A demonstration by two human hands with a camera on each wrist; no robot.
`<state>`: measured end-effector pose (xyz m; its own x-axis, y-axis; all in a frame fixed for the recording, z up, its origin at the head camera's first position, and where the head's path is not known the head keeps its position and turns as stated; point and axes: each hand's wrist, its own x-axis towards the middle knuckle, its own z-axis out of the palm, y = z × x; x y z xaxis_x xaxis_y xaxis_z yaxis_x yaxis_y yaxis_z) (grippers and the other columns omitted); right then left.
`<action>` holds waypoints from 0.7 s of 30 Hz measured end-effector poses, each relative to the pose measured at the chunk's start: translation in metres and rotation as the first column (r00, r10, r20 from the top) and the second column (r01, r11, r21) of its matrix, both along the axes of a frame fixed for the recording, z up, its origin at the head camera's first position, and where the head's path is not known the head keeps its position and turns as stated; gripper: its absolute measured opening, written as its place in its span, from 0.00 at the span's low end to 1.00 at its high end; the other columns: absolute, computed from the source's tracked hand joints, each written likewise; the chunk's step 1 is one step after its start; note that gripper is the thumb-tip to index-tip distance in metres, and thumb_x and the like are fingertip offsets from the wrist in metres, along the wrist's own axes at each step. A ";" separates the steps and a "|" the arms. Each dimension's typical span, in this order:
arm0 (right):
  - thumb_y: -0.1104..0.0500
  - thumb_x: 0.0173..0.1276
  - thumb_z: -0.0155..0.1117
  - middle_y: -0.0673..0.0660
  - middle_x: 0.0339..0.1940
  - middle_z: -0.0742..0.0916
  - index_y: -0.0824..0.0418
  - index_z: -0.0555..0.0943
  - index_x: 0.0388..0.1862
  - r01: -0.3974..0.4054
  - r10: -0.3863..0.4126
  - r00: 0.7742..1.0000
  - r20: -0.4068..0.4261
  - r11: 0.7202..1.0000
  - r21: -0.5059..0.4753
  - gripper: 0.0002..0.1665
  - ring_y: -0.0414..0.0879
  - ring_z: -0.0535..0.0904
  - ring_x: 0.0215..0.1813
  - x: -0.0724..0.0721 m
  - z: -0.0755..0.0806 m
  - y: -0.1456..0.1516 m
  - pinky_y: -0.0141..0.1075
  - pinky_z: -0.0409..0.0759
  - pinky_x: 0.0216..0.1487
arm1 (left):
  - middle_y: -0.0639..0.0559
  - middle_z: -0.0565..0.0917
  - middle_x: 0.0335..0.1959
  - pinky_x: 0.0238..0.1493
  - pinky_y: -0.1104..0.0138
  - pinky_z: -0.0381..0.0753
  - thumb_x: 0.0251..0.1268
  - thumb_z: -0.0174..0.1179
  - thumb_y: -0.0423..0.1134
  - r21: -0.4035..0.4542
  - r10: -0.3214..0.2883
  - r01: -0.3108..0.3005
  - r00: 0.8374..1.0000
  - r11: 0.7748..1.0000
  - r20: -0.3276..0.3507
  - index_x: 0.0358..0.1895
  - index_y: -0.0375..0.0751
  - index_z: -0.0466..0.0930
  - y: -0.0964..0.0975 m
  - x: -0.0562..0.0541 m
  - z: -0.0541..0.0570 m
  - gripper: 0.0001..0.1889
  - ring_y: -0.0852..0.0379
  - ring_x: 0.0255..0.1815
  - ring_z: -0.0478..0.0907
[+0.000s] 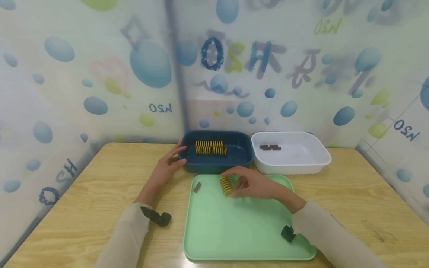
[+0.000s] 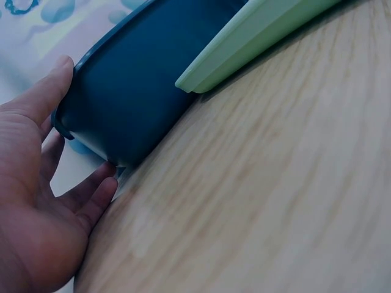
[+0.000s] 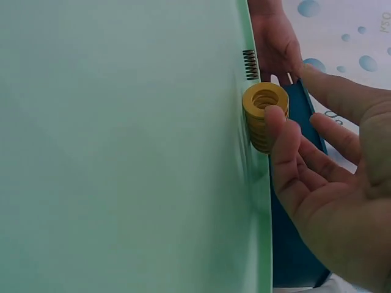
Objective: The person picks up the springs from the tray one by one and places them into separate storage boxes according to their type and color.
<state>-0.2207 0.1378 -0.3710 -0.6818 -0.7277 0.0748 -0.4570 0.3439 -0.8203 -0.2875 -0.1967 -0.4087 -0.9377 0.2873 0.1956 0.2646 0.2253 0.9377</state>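
Note:
My right hand (image 1: 253,183) holds a thick yellow coil spring (image 1: 226,185) by its ends near the far edge of the green tray (image 1: 234,230). In the right wrist view the thumb tip overlaps the ring-shaped end of that spring (image 3: 261,131). A small dark spring (image 1: 197,187) lies on the tray to the left, also seen in that view (image 3: 250,65). My left hand (image 1: 165,167) rests at the left end of the dark blue tub (image 1: 239,145), fingers spread against the rim and outer wall (image 2: 122,91).
Several yellow springs (image 1: 210,147) lie in two rows inside the dark blue tub. To its right stands a white tub (image 1: 301,149) with several small brown springs (image 1: 270,147). Both tubs stand behind the tray on the wooden table (image 1: 161,245), close to the patterned wall.

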 end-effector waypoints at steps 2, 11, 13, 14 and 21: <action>0.56 0.62 0.70 0.52 0.59 0.77 0.53 0.69 0.68 0.013 -0.013 1.000 0.006 1.000 0.024 0.35 0.43 0.83 0.41 0.000 -0.001 0.000 0.38 0.81 0.38 | 0.66 0.53 0.75 0.65 0.53 0.61 0.69 0.58 0.43 -0.005 0.001 -0.001 1.000 1.000 -0.011 0.70 0.50 0.67 0.000 0.000 -0.001 0.27 0.44 0.66 0.65; 0.58 0.61 0.71 0.51 0.65 0.74 0.54 0.66 0.71 0.041 -0.042 0.999 0.031 0.998 0.048 0.40 0.44 0.81 0.40 -0.004 -0.010 -0.006 0.37 0.80 0.36 | 0.65 0.53 0.75 0.65 0.53 0.62 0.68 0.59 0.44 0.003 0.002 -0.002 1.000 1.000 -0.011 0.69 0.50 0.67 0.000 0.002 0.000 0.27 0.43 0.66 0.65; 0.57 0.61 0.71 0.52 0.64 0.75 0.57 0.66 0.70 0.055 -0.056 0.998 0.022 0.998 0.044 0.39 0.43 0.81 0.41 -0.004 -0.011 -0.009 0.36 0.80 0.38 | 0.64 0.53 0.75 0.65 0.53 0.62 0.68 0.59 0.43 0.007 0.001 -0.001 1.000 1.000 -0.012 0.69 0.49 0.68 0.001 0.002 0.001 0.27 0.43 0.66 0.65; 0.57 0.61 0.71 0.52 0.63 0.76 0.58 0.67 0.69 0.064 -0.065 0.998 0.007 0.997 0.045 0.39 0.42 0.81 0.41 -0.005 -0.012 -0.010 0.36 0.80 0.39 | 0.64 0.53 0.75 0.65 0.53 0.62 0.68 0.59 0.43 0.008 0.001 -0.001 1.000 1.000 -0.013 0.69 0.49 0.68 0.001 0.002 0.001 0.27 0.43 0.66 0.65; 0.55 0.57 0.74 0.52 0.46 0.81 0.61 0.73 0.64 0.134 -0.132 0.989 -0.070 0.991 0.025 0.36 0.41 0.81 0.38 -0.006 -0.022 -0.016 0.35 0.79 0.42 | 0.65 0.54 0.75 0.64 0.53 0.63 0.68 0.59 0.43 0.004 0.007 -0.007 1.000 1.000 -0.014 0.69 0.49 0.68 0.001 0.002 0.001 0.26 0.44 0.65 0.66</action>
<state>-0.2270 0.1218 -0.3931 -0.7667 -0.6334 0.1042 -0.4598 0.4286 -0.7777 -0.2856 -0.1956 -0.4073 -0.9367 0.2801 0.2102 0.2765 0.2232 0.9347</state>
